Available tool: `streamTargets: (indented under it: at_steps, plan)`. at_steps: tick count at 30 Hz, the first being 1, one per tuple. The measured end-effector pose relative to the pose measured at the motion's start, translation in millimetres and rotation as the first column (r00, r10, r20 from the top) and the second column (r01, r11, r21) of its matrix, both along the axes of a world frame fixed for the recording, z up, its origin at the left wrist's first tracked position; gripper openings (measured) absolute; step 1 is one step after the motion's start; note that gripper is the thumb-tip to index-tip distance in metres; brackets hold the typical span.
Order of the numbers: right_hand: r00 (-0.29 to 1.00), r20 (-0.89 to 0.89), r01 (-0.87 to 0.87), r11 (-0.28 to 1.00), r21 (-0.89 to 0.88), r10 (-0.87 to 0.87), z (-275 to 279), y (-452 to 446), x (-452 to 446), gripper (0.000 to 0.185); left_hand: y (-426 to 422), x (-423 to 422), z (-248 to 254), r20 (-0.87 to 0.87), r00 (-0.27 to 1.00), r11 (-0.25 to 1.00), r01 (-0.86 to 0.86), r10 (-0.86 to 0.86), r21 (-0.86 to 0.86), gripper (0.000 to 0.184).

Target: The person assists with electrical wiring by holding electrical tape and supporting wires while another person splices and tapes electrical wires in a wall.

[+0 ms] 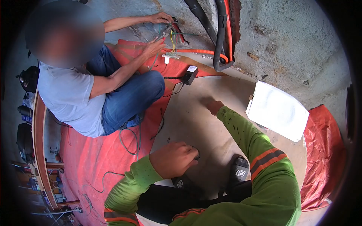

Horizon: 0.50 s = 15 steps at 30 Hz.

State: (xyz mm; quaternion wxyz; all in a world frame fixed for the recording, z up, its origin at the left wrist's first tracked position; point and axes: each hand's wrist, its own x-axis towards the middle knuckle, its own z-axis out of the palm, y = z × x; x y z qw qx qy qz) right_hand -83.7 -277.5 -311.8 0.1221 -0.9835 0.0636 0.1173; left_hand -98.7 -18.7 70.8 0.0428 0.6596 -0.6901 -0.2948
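My left hand (174, 159) is closed, held above the board in front of my legs. A small dark object (197, 153) shows at its fingertips, too little of it visible to name. My right hand (214, 107) reaches forward over the pale board (196, 113); its fingers are dark and smeared, so their grip is unclear. Beyond it lies a black box with a white label (189, 75) and black cords. A white sheet-like panel (278, 110) leans at the right of my right arm.
A co-worker (71, 101) sits at left, hands at wires (173, 39) coming from the wall. Orange conduit (200, 51) and thick black cables (218, 35) run by the wall. Red sheeting (90, 162) covers the floor, with a thin green cable (130, 145). My shoes (239, 169) rest on the board.
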Motion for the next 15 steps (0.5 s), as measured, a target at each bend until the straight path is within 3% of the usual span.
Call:
streamTargets:
  at_steps: [2,5,11,15]
  plan:
    - [0.999,0.036,0.003,1.0,0.003,-0.003,-36.7,-1.6,9.9,0.017,-0.8,0.0,0.4,-0.001,1.0,1.0,0.0,0.0,-0.003,0.022]
    - [0.994,0.107,0.018,0.999,0.03,-0.021,-19.3,-2.3,1.2,0.018,-0.4,0.0,-0.4,-0.003,1.0,1.0,-0.002,0.002,-0.008,0.021]
    - [0.997,-0.073,-0.007,1.0,0.021,0.008,10.7,-1.1,0.0,0.018,-1.0,0.6,-1.0,-0.011,1.0,1.0,-0.006,0.006,-0.007,0.021]
    - [0.997,0.075,0.009,1.0,0.016,-0.011,2.6,-0.5,-2.3,0.013,-0.3,1.1,-1.7,-0.013,1.0,1.0,-0.009,0.008,-0.028,0.021]
